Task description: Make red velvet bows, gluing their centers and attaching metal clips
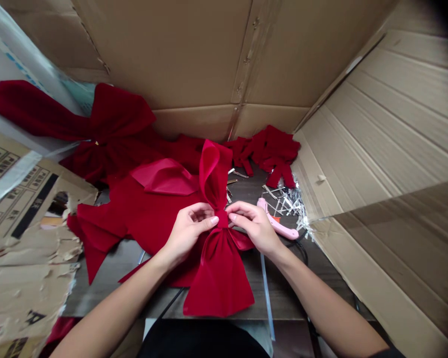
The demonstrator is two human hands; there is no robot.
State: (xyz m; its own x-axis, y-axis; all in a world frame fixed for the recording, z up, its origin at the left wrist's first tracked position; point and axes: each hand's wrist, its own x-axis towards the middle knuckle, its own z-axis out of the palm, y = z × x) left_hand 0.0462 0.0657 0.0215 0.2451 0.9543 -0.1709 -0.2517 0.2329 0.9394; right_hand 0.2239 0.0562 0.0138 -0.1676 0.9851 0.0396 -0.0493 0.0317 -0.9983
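Observation:
A red velvet bow stands lengthwise between my hands, one loop pointing away and the other toward me. My left hand pinches the left side of its narrow centre band, thumb resting on top. On the right side of that band, the thumb and fingertips of my right hand close in a pinch. Just right of my right hand lies a pink glue gun, with a clear glue stick reaching toward the table's front edge. Larger pieces of red fabric spread out beneath and left of the bow.
Finished-looking red bows are heaped at the back left. Small red fabric pieces lie at the back right, beside scattered metal clips. Cardboard walls enclose the back and right, and a torn carton stands left.

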